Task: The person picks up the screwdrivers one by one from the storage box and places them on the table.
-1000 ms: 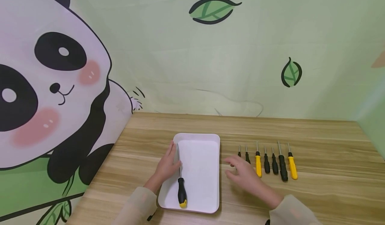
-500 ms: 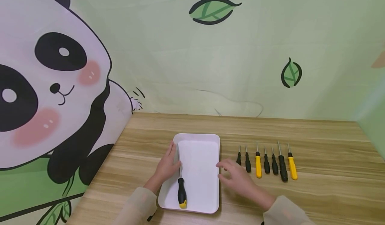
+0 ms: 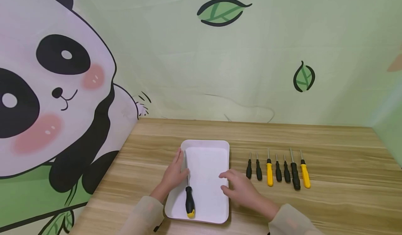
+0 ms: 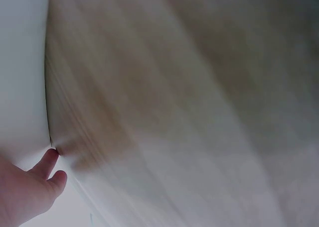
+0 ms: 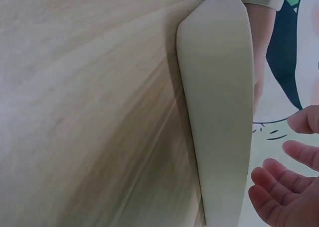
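Note:
A white rectangular tray lies on the wooden table. Inside, along its left wall, rests a screwdriver with a black handle, yellow end and long shank. My left hand holds the tray's left side, fingers along the outer wall and thumb reaching over the rim; two fingertips show low in the left wrist view. Over the tray's right rim hovers my right hand, fingers loosely bent and holding nothing. The right wrist view shows its fingers spread beside the tray's side wall.
Right of the tray several screwdrivers lie in a row, shanks pointing away: small black-handled ones, yellow-handled ones and a larger black one. Behind the table hangs a green backdrop with a panda and leaves.
My right hand has moved left from beside the row of screwdrivers to above the tray's right rim, uncovering the leftmost black screwdrivers. The left hand, tray and screwdriver inside have stayed put.

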`<state>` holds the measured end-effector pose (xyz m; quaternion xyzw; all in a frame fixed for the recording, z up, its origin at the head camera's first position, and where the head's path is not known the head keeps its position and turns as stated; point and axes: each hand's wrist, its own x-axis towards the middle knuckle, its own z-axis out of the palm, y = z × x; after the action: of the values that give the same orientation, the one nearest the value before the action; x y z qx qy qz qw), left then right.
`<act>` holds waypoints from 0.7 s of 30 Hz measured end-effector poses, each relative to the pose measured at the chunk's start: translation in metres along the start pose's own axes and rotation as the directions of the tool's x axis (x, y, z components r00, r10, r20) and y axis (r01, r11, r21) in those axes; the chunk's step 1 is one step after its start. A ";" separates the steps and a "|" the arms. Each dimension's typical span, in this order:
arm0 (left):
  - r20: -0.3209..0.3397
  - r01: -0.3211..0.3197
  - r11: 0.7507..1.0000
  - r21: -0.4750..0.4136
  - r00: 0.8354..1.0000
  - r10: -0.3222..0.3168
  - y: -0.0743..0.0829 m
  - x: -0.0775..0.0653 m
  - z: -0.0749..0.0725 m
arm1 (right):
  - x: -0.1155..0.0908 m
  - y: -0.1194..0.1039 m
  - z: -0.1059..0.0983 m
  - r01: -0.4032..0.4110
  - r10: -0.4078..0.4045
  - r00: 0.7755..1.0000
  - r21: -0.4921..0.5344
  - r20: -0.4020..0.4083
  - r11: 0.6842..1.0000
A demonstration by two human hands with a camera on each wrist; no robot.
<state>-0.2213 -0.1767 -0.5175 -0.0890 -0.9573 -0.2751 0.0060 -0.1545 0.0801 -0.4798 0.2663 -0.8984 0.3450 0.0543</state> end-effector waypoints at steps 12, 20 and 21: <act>0.002 0.010 1.000 -0.006 1.000 -0.010 -0.001 0.000 0.002 | 0.007 -0.005 0.011 0.068 -0.066 0.997 -0.050 0.042 0.996; -0.003 -0.003 1.000 -0.005 1.000 0.003 0.000 -0.001 0.000 | 0.011 -0.013 0.021 0.141 -0.138 0.990 -0.124 0.028 0.982; -0.003 -0.005 1.000 -0.003 1.000 0.005 0.000 -0.001 0.000 | 0.012 -0.014 0.022 0.138 -0.134 0.990 -0.121 0.037 0.983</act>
<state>-0.2205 -0.1769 -0.5178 -0.0908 -0.9567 -0.2764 0.0078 -0.1556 0.0521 -0.4846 0.3282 -0.8983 0.2806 0.0810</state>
